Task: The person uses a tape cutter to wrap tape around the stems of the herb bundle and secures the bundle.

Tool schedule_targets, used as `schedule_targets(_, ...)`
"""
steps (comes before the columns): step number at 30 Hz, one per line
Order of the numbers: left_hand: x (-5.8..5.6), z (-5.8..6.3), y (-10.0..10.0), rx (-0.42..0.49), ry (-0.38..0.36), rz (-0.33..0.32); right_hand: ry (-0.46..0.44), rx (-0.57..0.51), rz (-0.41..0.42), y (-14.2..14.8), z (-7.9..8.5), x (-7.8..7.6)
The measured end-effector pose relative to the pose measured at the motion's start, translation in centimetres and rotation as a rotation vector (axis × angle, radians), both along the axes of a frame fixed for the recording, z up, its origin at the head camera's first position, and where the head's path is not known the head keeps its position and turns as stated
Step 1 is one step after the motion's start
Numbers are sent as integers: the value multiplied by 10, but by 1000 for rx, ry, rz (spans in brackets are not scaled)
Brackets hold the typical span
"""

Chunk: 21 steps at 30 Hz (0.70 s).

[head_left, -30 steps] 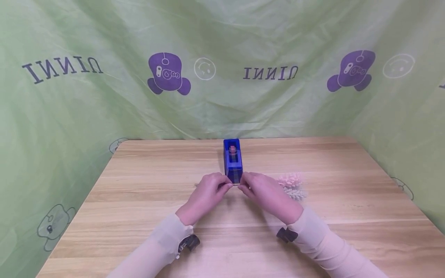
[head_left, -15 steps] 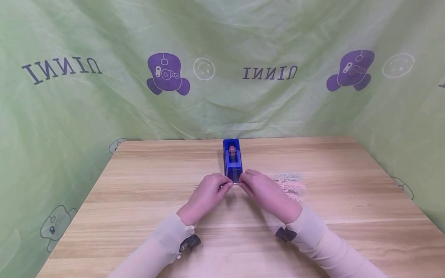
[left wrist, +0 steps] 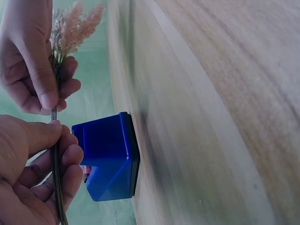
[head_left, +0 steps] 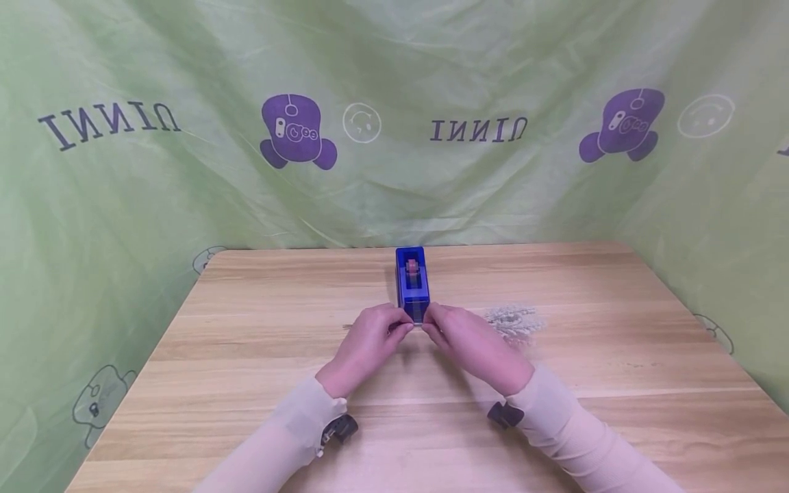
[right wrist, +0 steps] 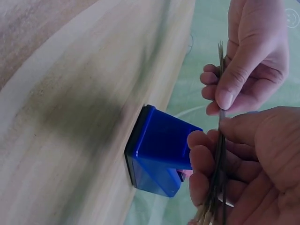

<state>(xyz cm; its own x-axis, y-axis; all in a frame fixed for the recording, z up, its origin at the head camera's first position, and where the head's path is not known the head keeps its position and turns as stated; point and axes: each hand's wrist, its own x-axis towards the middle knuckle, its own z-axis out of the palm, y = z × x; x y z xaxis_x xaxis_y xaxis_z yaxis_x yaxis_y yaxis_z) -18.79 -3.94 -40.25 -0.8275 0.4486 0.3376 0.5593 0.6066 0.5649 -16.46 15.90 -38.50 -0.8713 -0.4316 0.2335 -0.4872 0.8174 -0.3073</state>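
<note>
Pinching the flower bundle (left wrist: 56, 176) between thumbs and fingers, your left hand (head_left: 371, 334) and right hand (head_left: 464, 338) hold its length sideways, heads (head_left: 513, 320) pointing right beyond your fingers, stem ends (head_left: 348, 326) left.

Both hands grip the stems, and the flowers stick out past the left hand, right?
Not quite: the flowers stick out past the right hand, not the left hand, as the head view shows. Both hands do grip the stems.
</note>
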Motion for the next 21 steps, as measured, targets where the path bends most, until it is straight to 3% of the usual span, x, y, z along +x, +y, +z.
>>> schedule_targets(6,-1,0,0,-14,-7,-14,-54,-31,21,2,0,-3)
schedule_targets(14,-5,-3,2,-48,-29,-50,-17,-38,13,2,0,-8)
schedule_targets(21,-7,0,4,-55,-41,-15,-8,-18,-35,1,-1,-8)
